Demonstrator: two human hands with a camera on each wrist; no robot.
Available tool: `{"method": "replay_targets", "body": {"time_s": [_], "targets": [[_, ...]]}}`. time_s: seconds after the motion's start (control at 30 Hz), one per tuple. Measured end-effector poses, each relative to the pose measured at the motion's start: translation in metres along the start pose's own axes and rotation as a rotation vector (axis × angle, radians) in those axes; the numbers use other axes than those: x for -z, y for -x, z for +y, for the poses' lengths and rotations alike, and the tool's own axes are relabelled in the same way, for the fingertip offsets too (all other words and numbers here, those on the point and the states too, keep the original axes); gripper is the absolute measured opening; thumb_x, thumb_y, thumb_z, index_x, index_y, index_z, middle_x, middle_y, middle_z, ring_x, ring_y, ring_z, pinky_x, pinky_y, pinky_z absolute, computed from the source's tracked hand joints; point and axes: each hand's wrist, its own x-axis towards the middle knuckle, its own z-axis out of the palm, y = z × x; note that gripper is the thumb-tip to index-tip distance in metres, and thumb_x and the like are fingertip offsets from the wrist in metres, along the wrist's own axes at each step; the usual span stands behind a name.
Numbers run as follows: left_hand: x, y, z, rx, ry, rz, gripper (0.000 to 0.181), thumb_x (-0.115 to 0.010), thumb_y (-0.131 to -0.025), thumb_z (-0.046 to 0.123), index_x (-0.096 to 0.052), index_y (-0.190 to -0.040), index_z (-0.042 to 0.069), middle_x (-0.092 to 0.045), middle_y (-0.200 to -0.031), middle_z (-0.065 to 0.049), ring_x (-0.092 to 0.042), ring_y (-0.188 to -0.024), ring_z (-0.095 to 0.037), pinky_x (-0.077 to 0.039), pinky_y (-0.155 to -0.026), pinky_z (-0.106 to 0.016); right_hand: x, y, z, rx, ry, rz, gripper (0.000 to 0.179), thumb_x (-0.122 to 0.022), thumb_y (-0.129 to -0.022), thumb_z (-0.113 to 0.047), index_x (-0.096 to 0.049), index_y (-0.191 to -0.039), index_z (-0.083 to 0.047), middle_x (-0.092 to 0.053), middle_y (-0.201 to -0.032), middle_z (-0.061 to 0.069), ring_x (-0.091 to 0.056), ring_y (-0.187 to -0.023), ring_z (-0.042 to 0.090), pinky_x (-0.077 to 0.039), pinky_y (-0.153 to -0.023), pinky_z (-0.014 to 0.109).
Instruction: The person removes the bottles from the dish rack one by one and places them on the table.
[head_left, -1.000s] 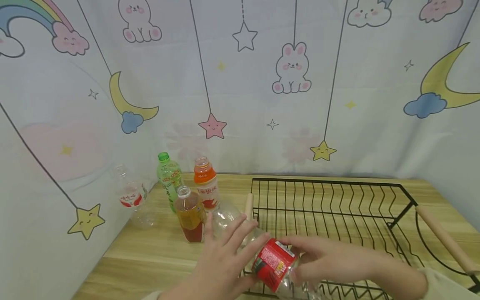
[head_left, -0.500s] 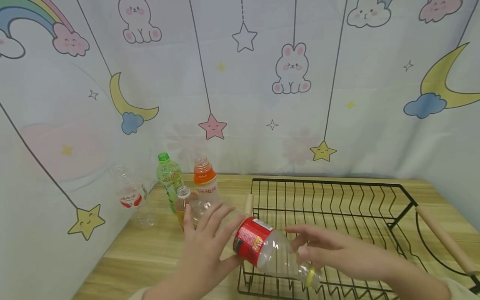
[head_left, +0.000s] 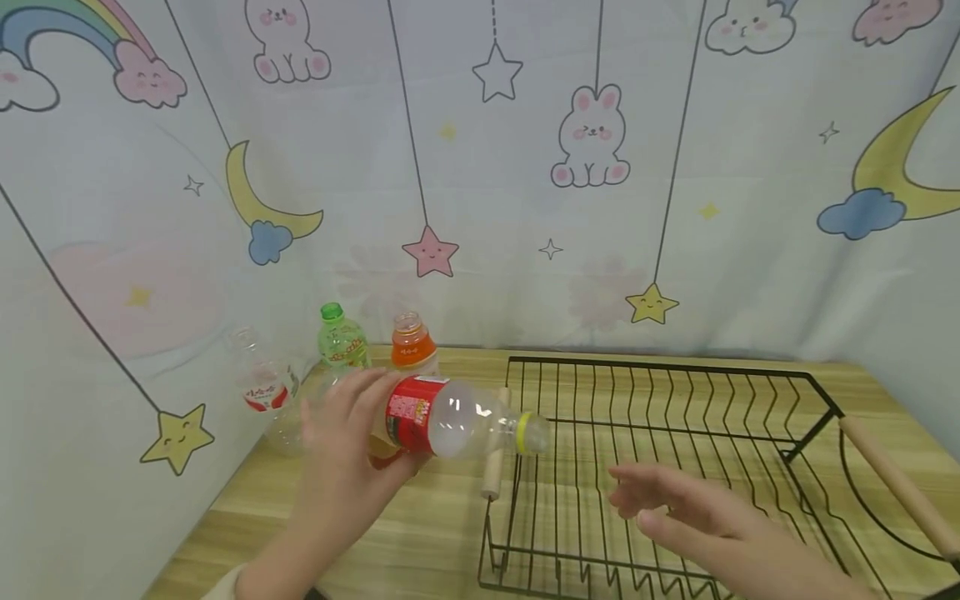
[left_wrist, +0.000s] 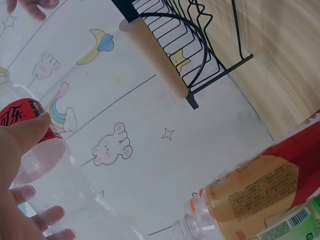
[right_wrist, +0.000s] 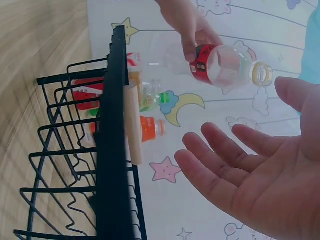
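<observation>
My left hand (head_left: pixel 337 454) grips a clear plastic bottle (head_left: pixel 468 421) by its red label. The bottle is tilted nearly level above the table, with its yellow-ringed neck pointing right. In the left wrist view, the thumb lies across the red label (left_wrist: pixel 17 111) and the fingertips show through the clear plastic. My right hand (head_left: pixel 705 521) is over the dish rack (head_left: pixel 660 365), apart from the bottle and holding nothing. The right wrist view shows its palm (right_wrist: pixel 270 175) with the fingers relaxed, below the bottle's mouth (right_wrist: pixel 262 74).
At the left stand a clear bottle (head_left: pixel 266 396) with a red and white label, a green bottle (head_left: pixel 342 340) and an orange-topped bottle (head_left: pixel 412 350). Behind my left hand, an amber bottle (head_left: pixel 384 450) is mostly hidden. The rack's wooden handles (head_left: pixel 896 483) stick up; a printed curtain (head_left: pixel 495 183) hangs behind.
My left hand has carried the bottle left and up, away from the rack, turning it closer to level. My right hand has come off the bottle and moved right.
</observation>
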Motion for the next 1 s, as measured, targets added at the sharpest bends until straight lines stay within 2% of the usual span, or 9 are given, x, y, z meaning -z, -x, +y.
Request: {"method": "replay_targets", "body": {"time_s": [0.2, 0.3, 0.43, 0.53, 0.63, 0.73, 0.83, 0.9, 1.0], "targets": [[0.005, 0.0, -0.018, 0.111, 0.043, 0.07, 0.08, -0.089, -0.057, 0.004, -0.051, -0.129, 0.005, -0.054, -0.127, -0.015, -0.044, -0.12, -0.032, -0.02, -0.097, -0.067, -0.009, 0.0, 0.021, 0.137, 0.08, 0.01, 0.042, -0.046, -0.102, -0.012, -0.042, -0.143, -0.007, -0.057, -0.128, 0.01, -0.055, -0.111, 0.002, -0.051, -0.078, 0.025], [0.006, 0.002, -0.027, 0.178, 0.058, 0.105, 0.081, -0.087, -0.058, 0.001, -0.05, -0.13, 0.003, -0.054, -0.126, -0.017, -0.045, -0.119, -0.033, -0.022, -0.098, -0.061, -0.014, -0.001, 0.028, 0.151, 0.129, 0.025, 0.041, -0.048, -0.101, -0.013, -0.044, -0.142, -0.011, -0.057, -0.129, 0.01, -0.055, -0.11, 0.001, -0.052, -0.08, 0.025], [0.007, 0.004, -0.038, 0.249, 0.098, 0.139, 0.08, -0.087, -0.062, -0.001, -0.048, -0.132, 0.001, -0.055, -0.124, -0.017, -0.045, -0.118, -0.031, -0.027, -0.101, -0.054, -0.02, 0.0, 0.035, 0.09, 0.149, 0.025, 0.042, -0.051, -0.101, -0.022, -0.044, -0.142, -0.014, -0.055, -0.132, 0.012, -0.053, -0.114, 0.001, -0.051, -0.084, 0.026], [0.008, 0.006, -0.044, 0.372, 0.151, 0.134, 0.079, -0.086, -0.067, 0.002, -0.046, -0.135, 0.004, -0.052, -0.126, -0.012, -0.043, -0.121, -0.024, -0.03, -0.102, -0.05, -0.024, 0.0, 0.041, 0.015, 0.149, 0.005, 0.046, -0.053, -0.1, -0.029, -0.044, -0.142, -0.014, -0.053, -0.135, 0.013, -0.054, -0.118, 0.014, -0.051, -0.086, 0.036], [0.009, 0.009, -0.048, 0.513, 0.213, 0.142, 0.075, -0.083, -0.072, 0.003, -0.045, -0.136, 0.005, -0.048, -0.13, -0.008, -0.039, -0.125, -0.021, -0.026, -0.106, -0.051, -0.029, 0.0, 0.047, -0.011, 0.173, -0.001, 0.045, -0.054, -0.099, -0.033, -0.046, -0.141, -0.018, -0.053, -0.136, 0.011, -0.054, -0.118, 0.022, -0.051, -0.084, 0.037], [0.01, 0.012, -0.054, 0.607, 0.264, 0.161, 0.072, -0.08, -0.076, 0.004, -0.042, -0.138, 0.004, -0.046, -0.134, -0.009, -0.037, -0.129, -0.025, -0.021, -0.111, -0.053, -0.034, 0.001, 0.052, 0.029, 0.197, -0.004, 0.045, -0.058, -0.097, -0.031, -0.047, -0.14, -0.025, -0.053, -0.136, 0.007, -0.054, -0.118, 0.016, -0.051, -0.083, 0.032], [0.01, 0.015, -0.062, 0.669, 0.304, 0.18, 0.072, -0.078, -0.079, 0.005, -0.039, -0.14, 0.004, -0.044, -0.139, -0.012, -0.033, -0.135, -0.029, -0.014, -0.114, -0.055, -0.037, 0.002, 0.057, 0.094, 0.228, -0.012, 0.05, -0.063, -0.094, -0.028, -0.046, -0.141, -0.027, -0.055, -0.133, 0.005, -0.054, -0.116, 0.009, -0.051, -0.082, 0.029], [0.009, 0.018, -0.066, 0.713, 0.334, 0.19, 0.072, -0.076, -0.081, 0.007, -0.036, -0.141, 0.006, -0.042, -0.142, -0.012, -0.029, -0.138, -0.03, -0.009, -0.115, -0.056, -0.037, 0.001, 0.061, 0.147, 0.229, -0.036, 0.054, -0.065, -0.092, -0.023, -0.045, -0.142, -0.023, -0.055, -0.134, 0.007, -0.054, -0.117, 0.008, -0.051, -0.082, 0.029], [0.007, 0.022, -0.073, 0.77, 0.38, 0.203, 0.073, -0.075, -0.082, 0.01, -0.034, -0.142, 0.007, -0.038, -0.145, -0.012, -0.025, -0.14, -0.031, -0.004, -0.115, -0.057, -0.037, -0.001, 0.068, 0.159, 0.2, -0.078, 0.054, -0.065, -0.093, -0.02, -0.045, -0.143, -0.016, -0.054, -0.134, 0.01, -0.054, -0.117, 0.007, -0.05, -0.082, 0.028]]}}
